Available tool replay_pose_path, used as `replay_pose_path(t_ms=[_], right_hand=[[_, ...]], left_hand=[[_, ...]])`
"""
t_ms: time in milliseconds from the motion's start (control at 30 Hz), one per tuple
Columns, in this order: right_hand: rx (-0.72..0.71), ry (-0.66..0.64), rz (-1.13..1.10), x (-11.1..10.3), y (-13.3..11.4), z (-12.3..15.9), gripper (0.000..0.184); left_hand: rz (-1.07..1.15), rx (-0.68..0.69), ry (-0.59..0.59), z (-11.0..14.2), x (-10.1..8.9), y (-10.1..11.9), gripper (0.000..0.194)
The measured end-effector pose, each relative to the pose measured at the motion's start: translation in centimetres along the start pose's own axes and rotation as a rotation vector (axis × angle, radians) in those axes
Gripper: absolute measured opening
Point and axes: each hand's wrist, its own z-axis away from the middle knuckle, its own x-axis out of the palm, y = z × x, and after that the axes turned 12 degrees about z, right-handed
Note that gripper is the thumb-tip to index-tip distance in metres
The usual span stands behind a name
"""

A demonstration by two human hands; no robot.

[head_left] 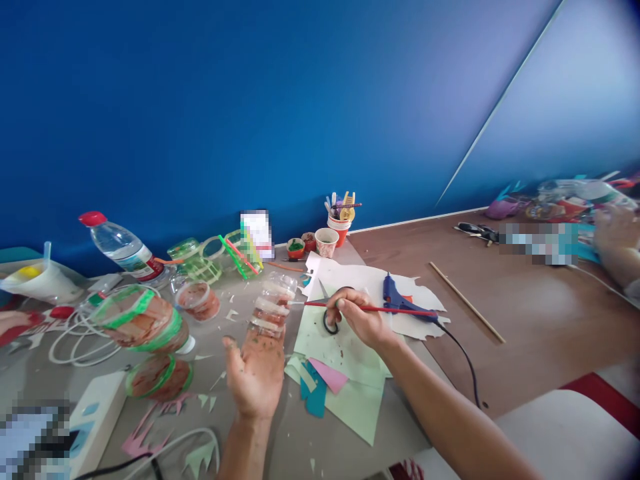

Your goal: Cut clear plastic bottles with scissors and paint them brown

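Note:
My left hand (260,377), palm up and speckled with paint, has its fingers in or behind a small clear plastic piece (277,300) banded in white and brown. It supports that piece; the fingertips are partly hidden. Pinched in my right hand (357,319) is a thin red-handled paintbrush (400,310), its tip pointing left, at or very near the plastic piece. Below the right hand, black-handled scissors (330,323) lie on pale green paper (350,373). Just right of that hand a blue glue gun (400,297) rests on torn white paper (370,270).
Brown-painted plastic containers (143,317), a tilted water bottle (125,247) and a power strip (97,407) are at left. Paint cups (327,241) stand by the wall. A wooden stick (467,303) lies at right, where another person's hand (617,237) shows. Cables cross the table.

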Motion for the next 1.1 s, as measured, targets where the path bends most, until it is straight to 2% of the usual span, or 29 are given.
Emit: replay_pose_path(t_ms=[200,333,533,767,967,1100], right_hand=[[0.016,0.016,0.006,-0.5,0.2,-0.1,0.017],[-0.007,0.007,-0.030,-0.3,0.2,0.0,0.019],[0.006,-0.002,-0.013,-0.2,0.5,-0.1,0.019],[-0.012,-0.006,-0.031,0.0,0.3,-0.1,0.021],[0.030,0.019,0.016,-0.3,0.1,-0.2,0.019],[-0.001,0.015,-0.025,-0.2,0.0,-0.1,0.021]], left_hand=[[-0.033,0.070,-0.024,0.0,0.4,-0.1,0.064],[0.027,0.013,0.015,-0.1,0.0,0.4,0.067],[0.129,-0.071,-0.062,-0.4,-0.7,1.2,0.068],[0.142,-0.104,-0.091,-0.4,-1.1,1.2,0.067],[0.095,-0.043,0.040,-0.4,-0.4,1.1,0.067],[0.028,-0.027,0.089,-0.2,0.2,0.8,0.067]])
